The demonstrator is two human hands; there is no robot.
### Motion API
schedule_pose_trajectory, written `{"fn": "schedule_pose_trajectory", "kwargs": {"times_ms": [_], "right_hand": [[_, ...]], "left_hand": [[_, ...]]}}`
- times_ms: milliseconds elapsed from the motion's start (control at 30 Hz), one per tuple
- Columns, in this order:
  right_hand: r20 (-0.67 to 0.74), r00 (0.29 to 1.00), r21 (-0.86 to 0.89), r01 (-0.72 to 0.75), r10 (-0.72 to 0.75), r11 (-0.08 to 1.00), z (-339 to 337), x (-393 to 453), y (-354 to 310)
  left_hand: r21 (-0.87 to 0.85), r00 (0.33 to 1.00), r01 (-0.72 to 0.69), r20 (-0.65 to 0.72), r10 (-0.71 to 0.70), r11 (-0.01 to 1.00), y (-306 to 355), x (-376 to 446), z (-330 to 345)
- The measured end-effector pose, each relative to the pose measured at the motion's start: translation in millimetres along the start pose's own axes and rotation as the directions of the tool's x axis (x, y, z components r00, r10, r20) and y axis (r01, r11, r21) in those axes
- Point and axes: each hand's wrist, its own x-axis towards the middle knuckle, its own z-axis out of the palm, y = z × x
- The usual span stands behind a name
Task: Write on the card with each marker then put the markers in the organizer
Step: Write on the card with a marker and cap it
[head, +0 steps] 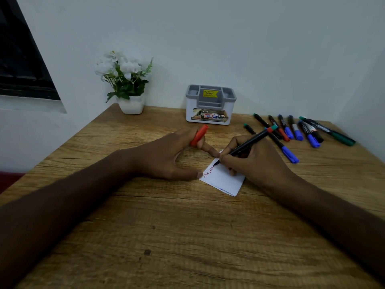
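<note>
Our left hand (pixel 166 157) grips the red cap (pixel 199 135) between curled fingers while its thumb and one fingertip pin the card (pixel 224 180) to the tabletop (pixel 145 226). Our right hand (pixel 256 161) pinches the red marker (pixel 245 146), tip on the card beside red writing. If the pinning slackens, the card may skid and smear. The organizer (pixel 210 105) stands behind; the remaining markers (pixel 300 130) lie right.

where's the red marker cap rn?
Head view, centre: the red cap is held in the left hand, left of the white card, in front of the grey organizer.
</note>
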Motion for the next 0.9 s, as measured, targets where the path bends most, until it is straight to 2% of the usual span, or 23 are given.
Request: {"fn": "schedule_pose_trajectory", "kwargs": {"times_ms": [300,433,567,767,900], "right_hand": [[0.015,0.999,0.043,-0.040,0.039,0.998,-2,1,-1],[0.011,0.995,0.269,-0.097,0.098,0.958,-9,7,-3],[0.006,0.998,0.327,-0.057,0.058,0.943,-14,9,3],[0.048,0.998,0.239,-0.059,0.049,0.969,-17,12,12],[0.030,0.999,0.144,0.010,-0.014,0.990,-13,11,13]], "left_hand": [[-0.018,1.000,0.006,0.015,-0.006,1.000,0,1,0],[-0.019,0.999,0.019,0.030,-0.018,1.000,3,1,-1],[-0.032,1.000,0.024,0.016,-0.023,0.999,6,0,-2],[-0.112,0.999,-0.031,-0.040,0.027,0.993,12,-1,-1],[-0.122,0.999,-0.042,-0.035,0.038,0.992,12,-1,-1]]}}
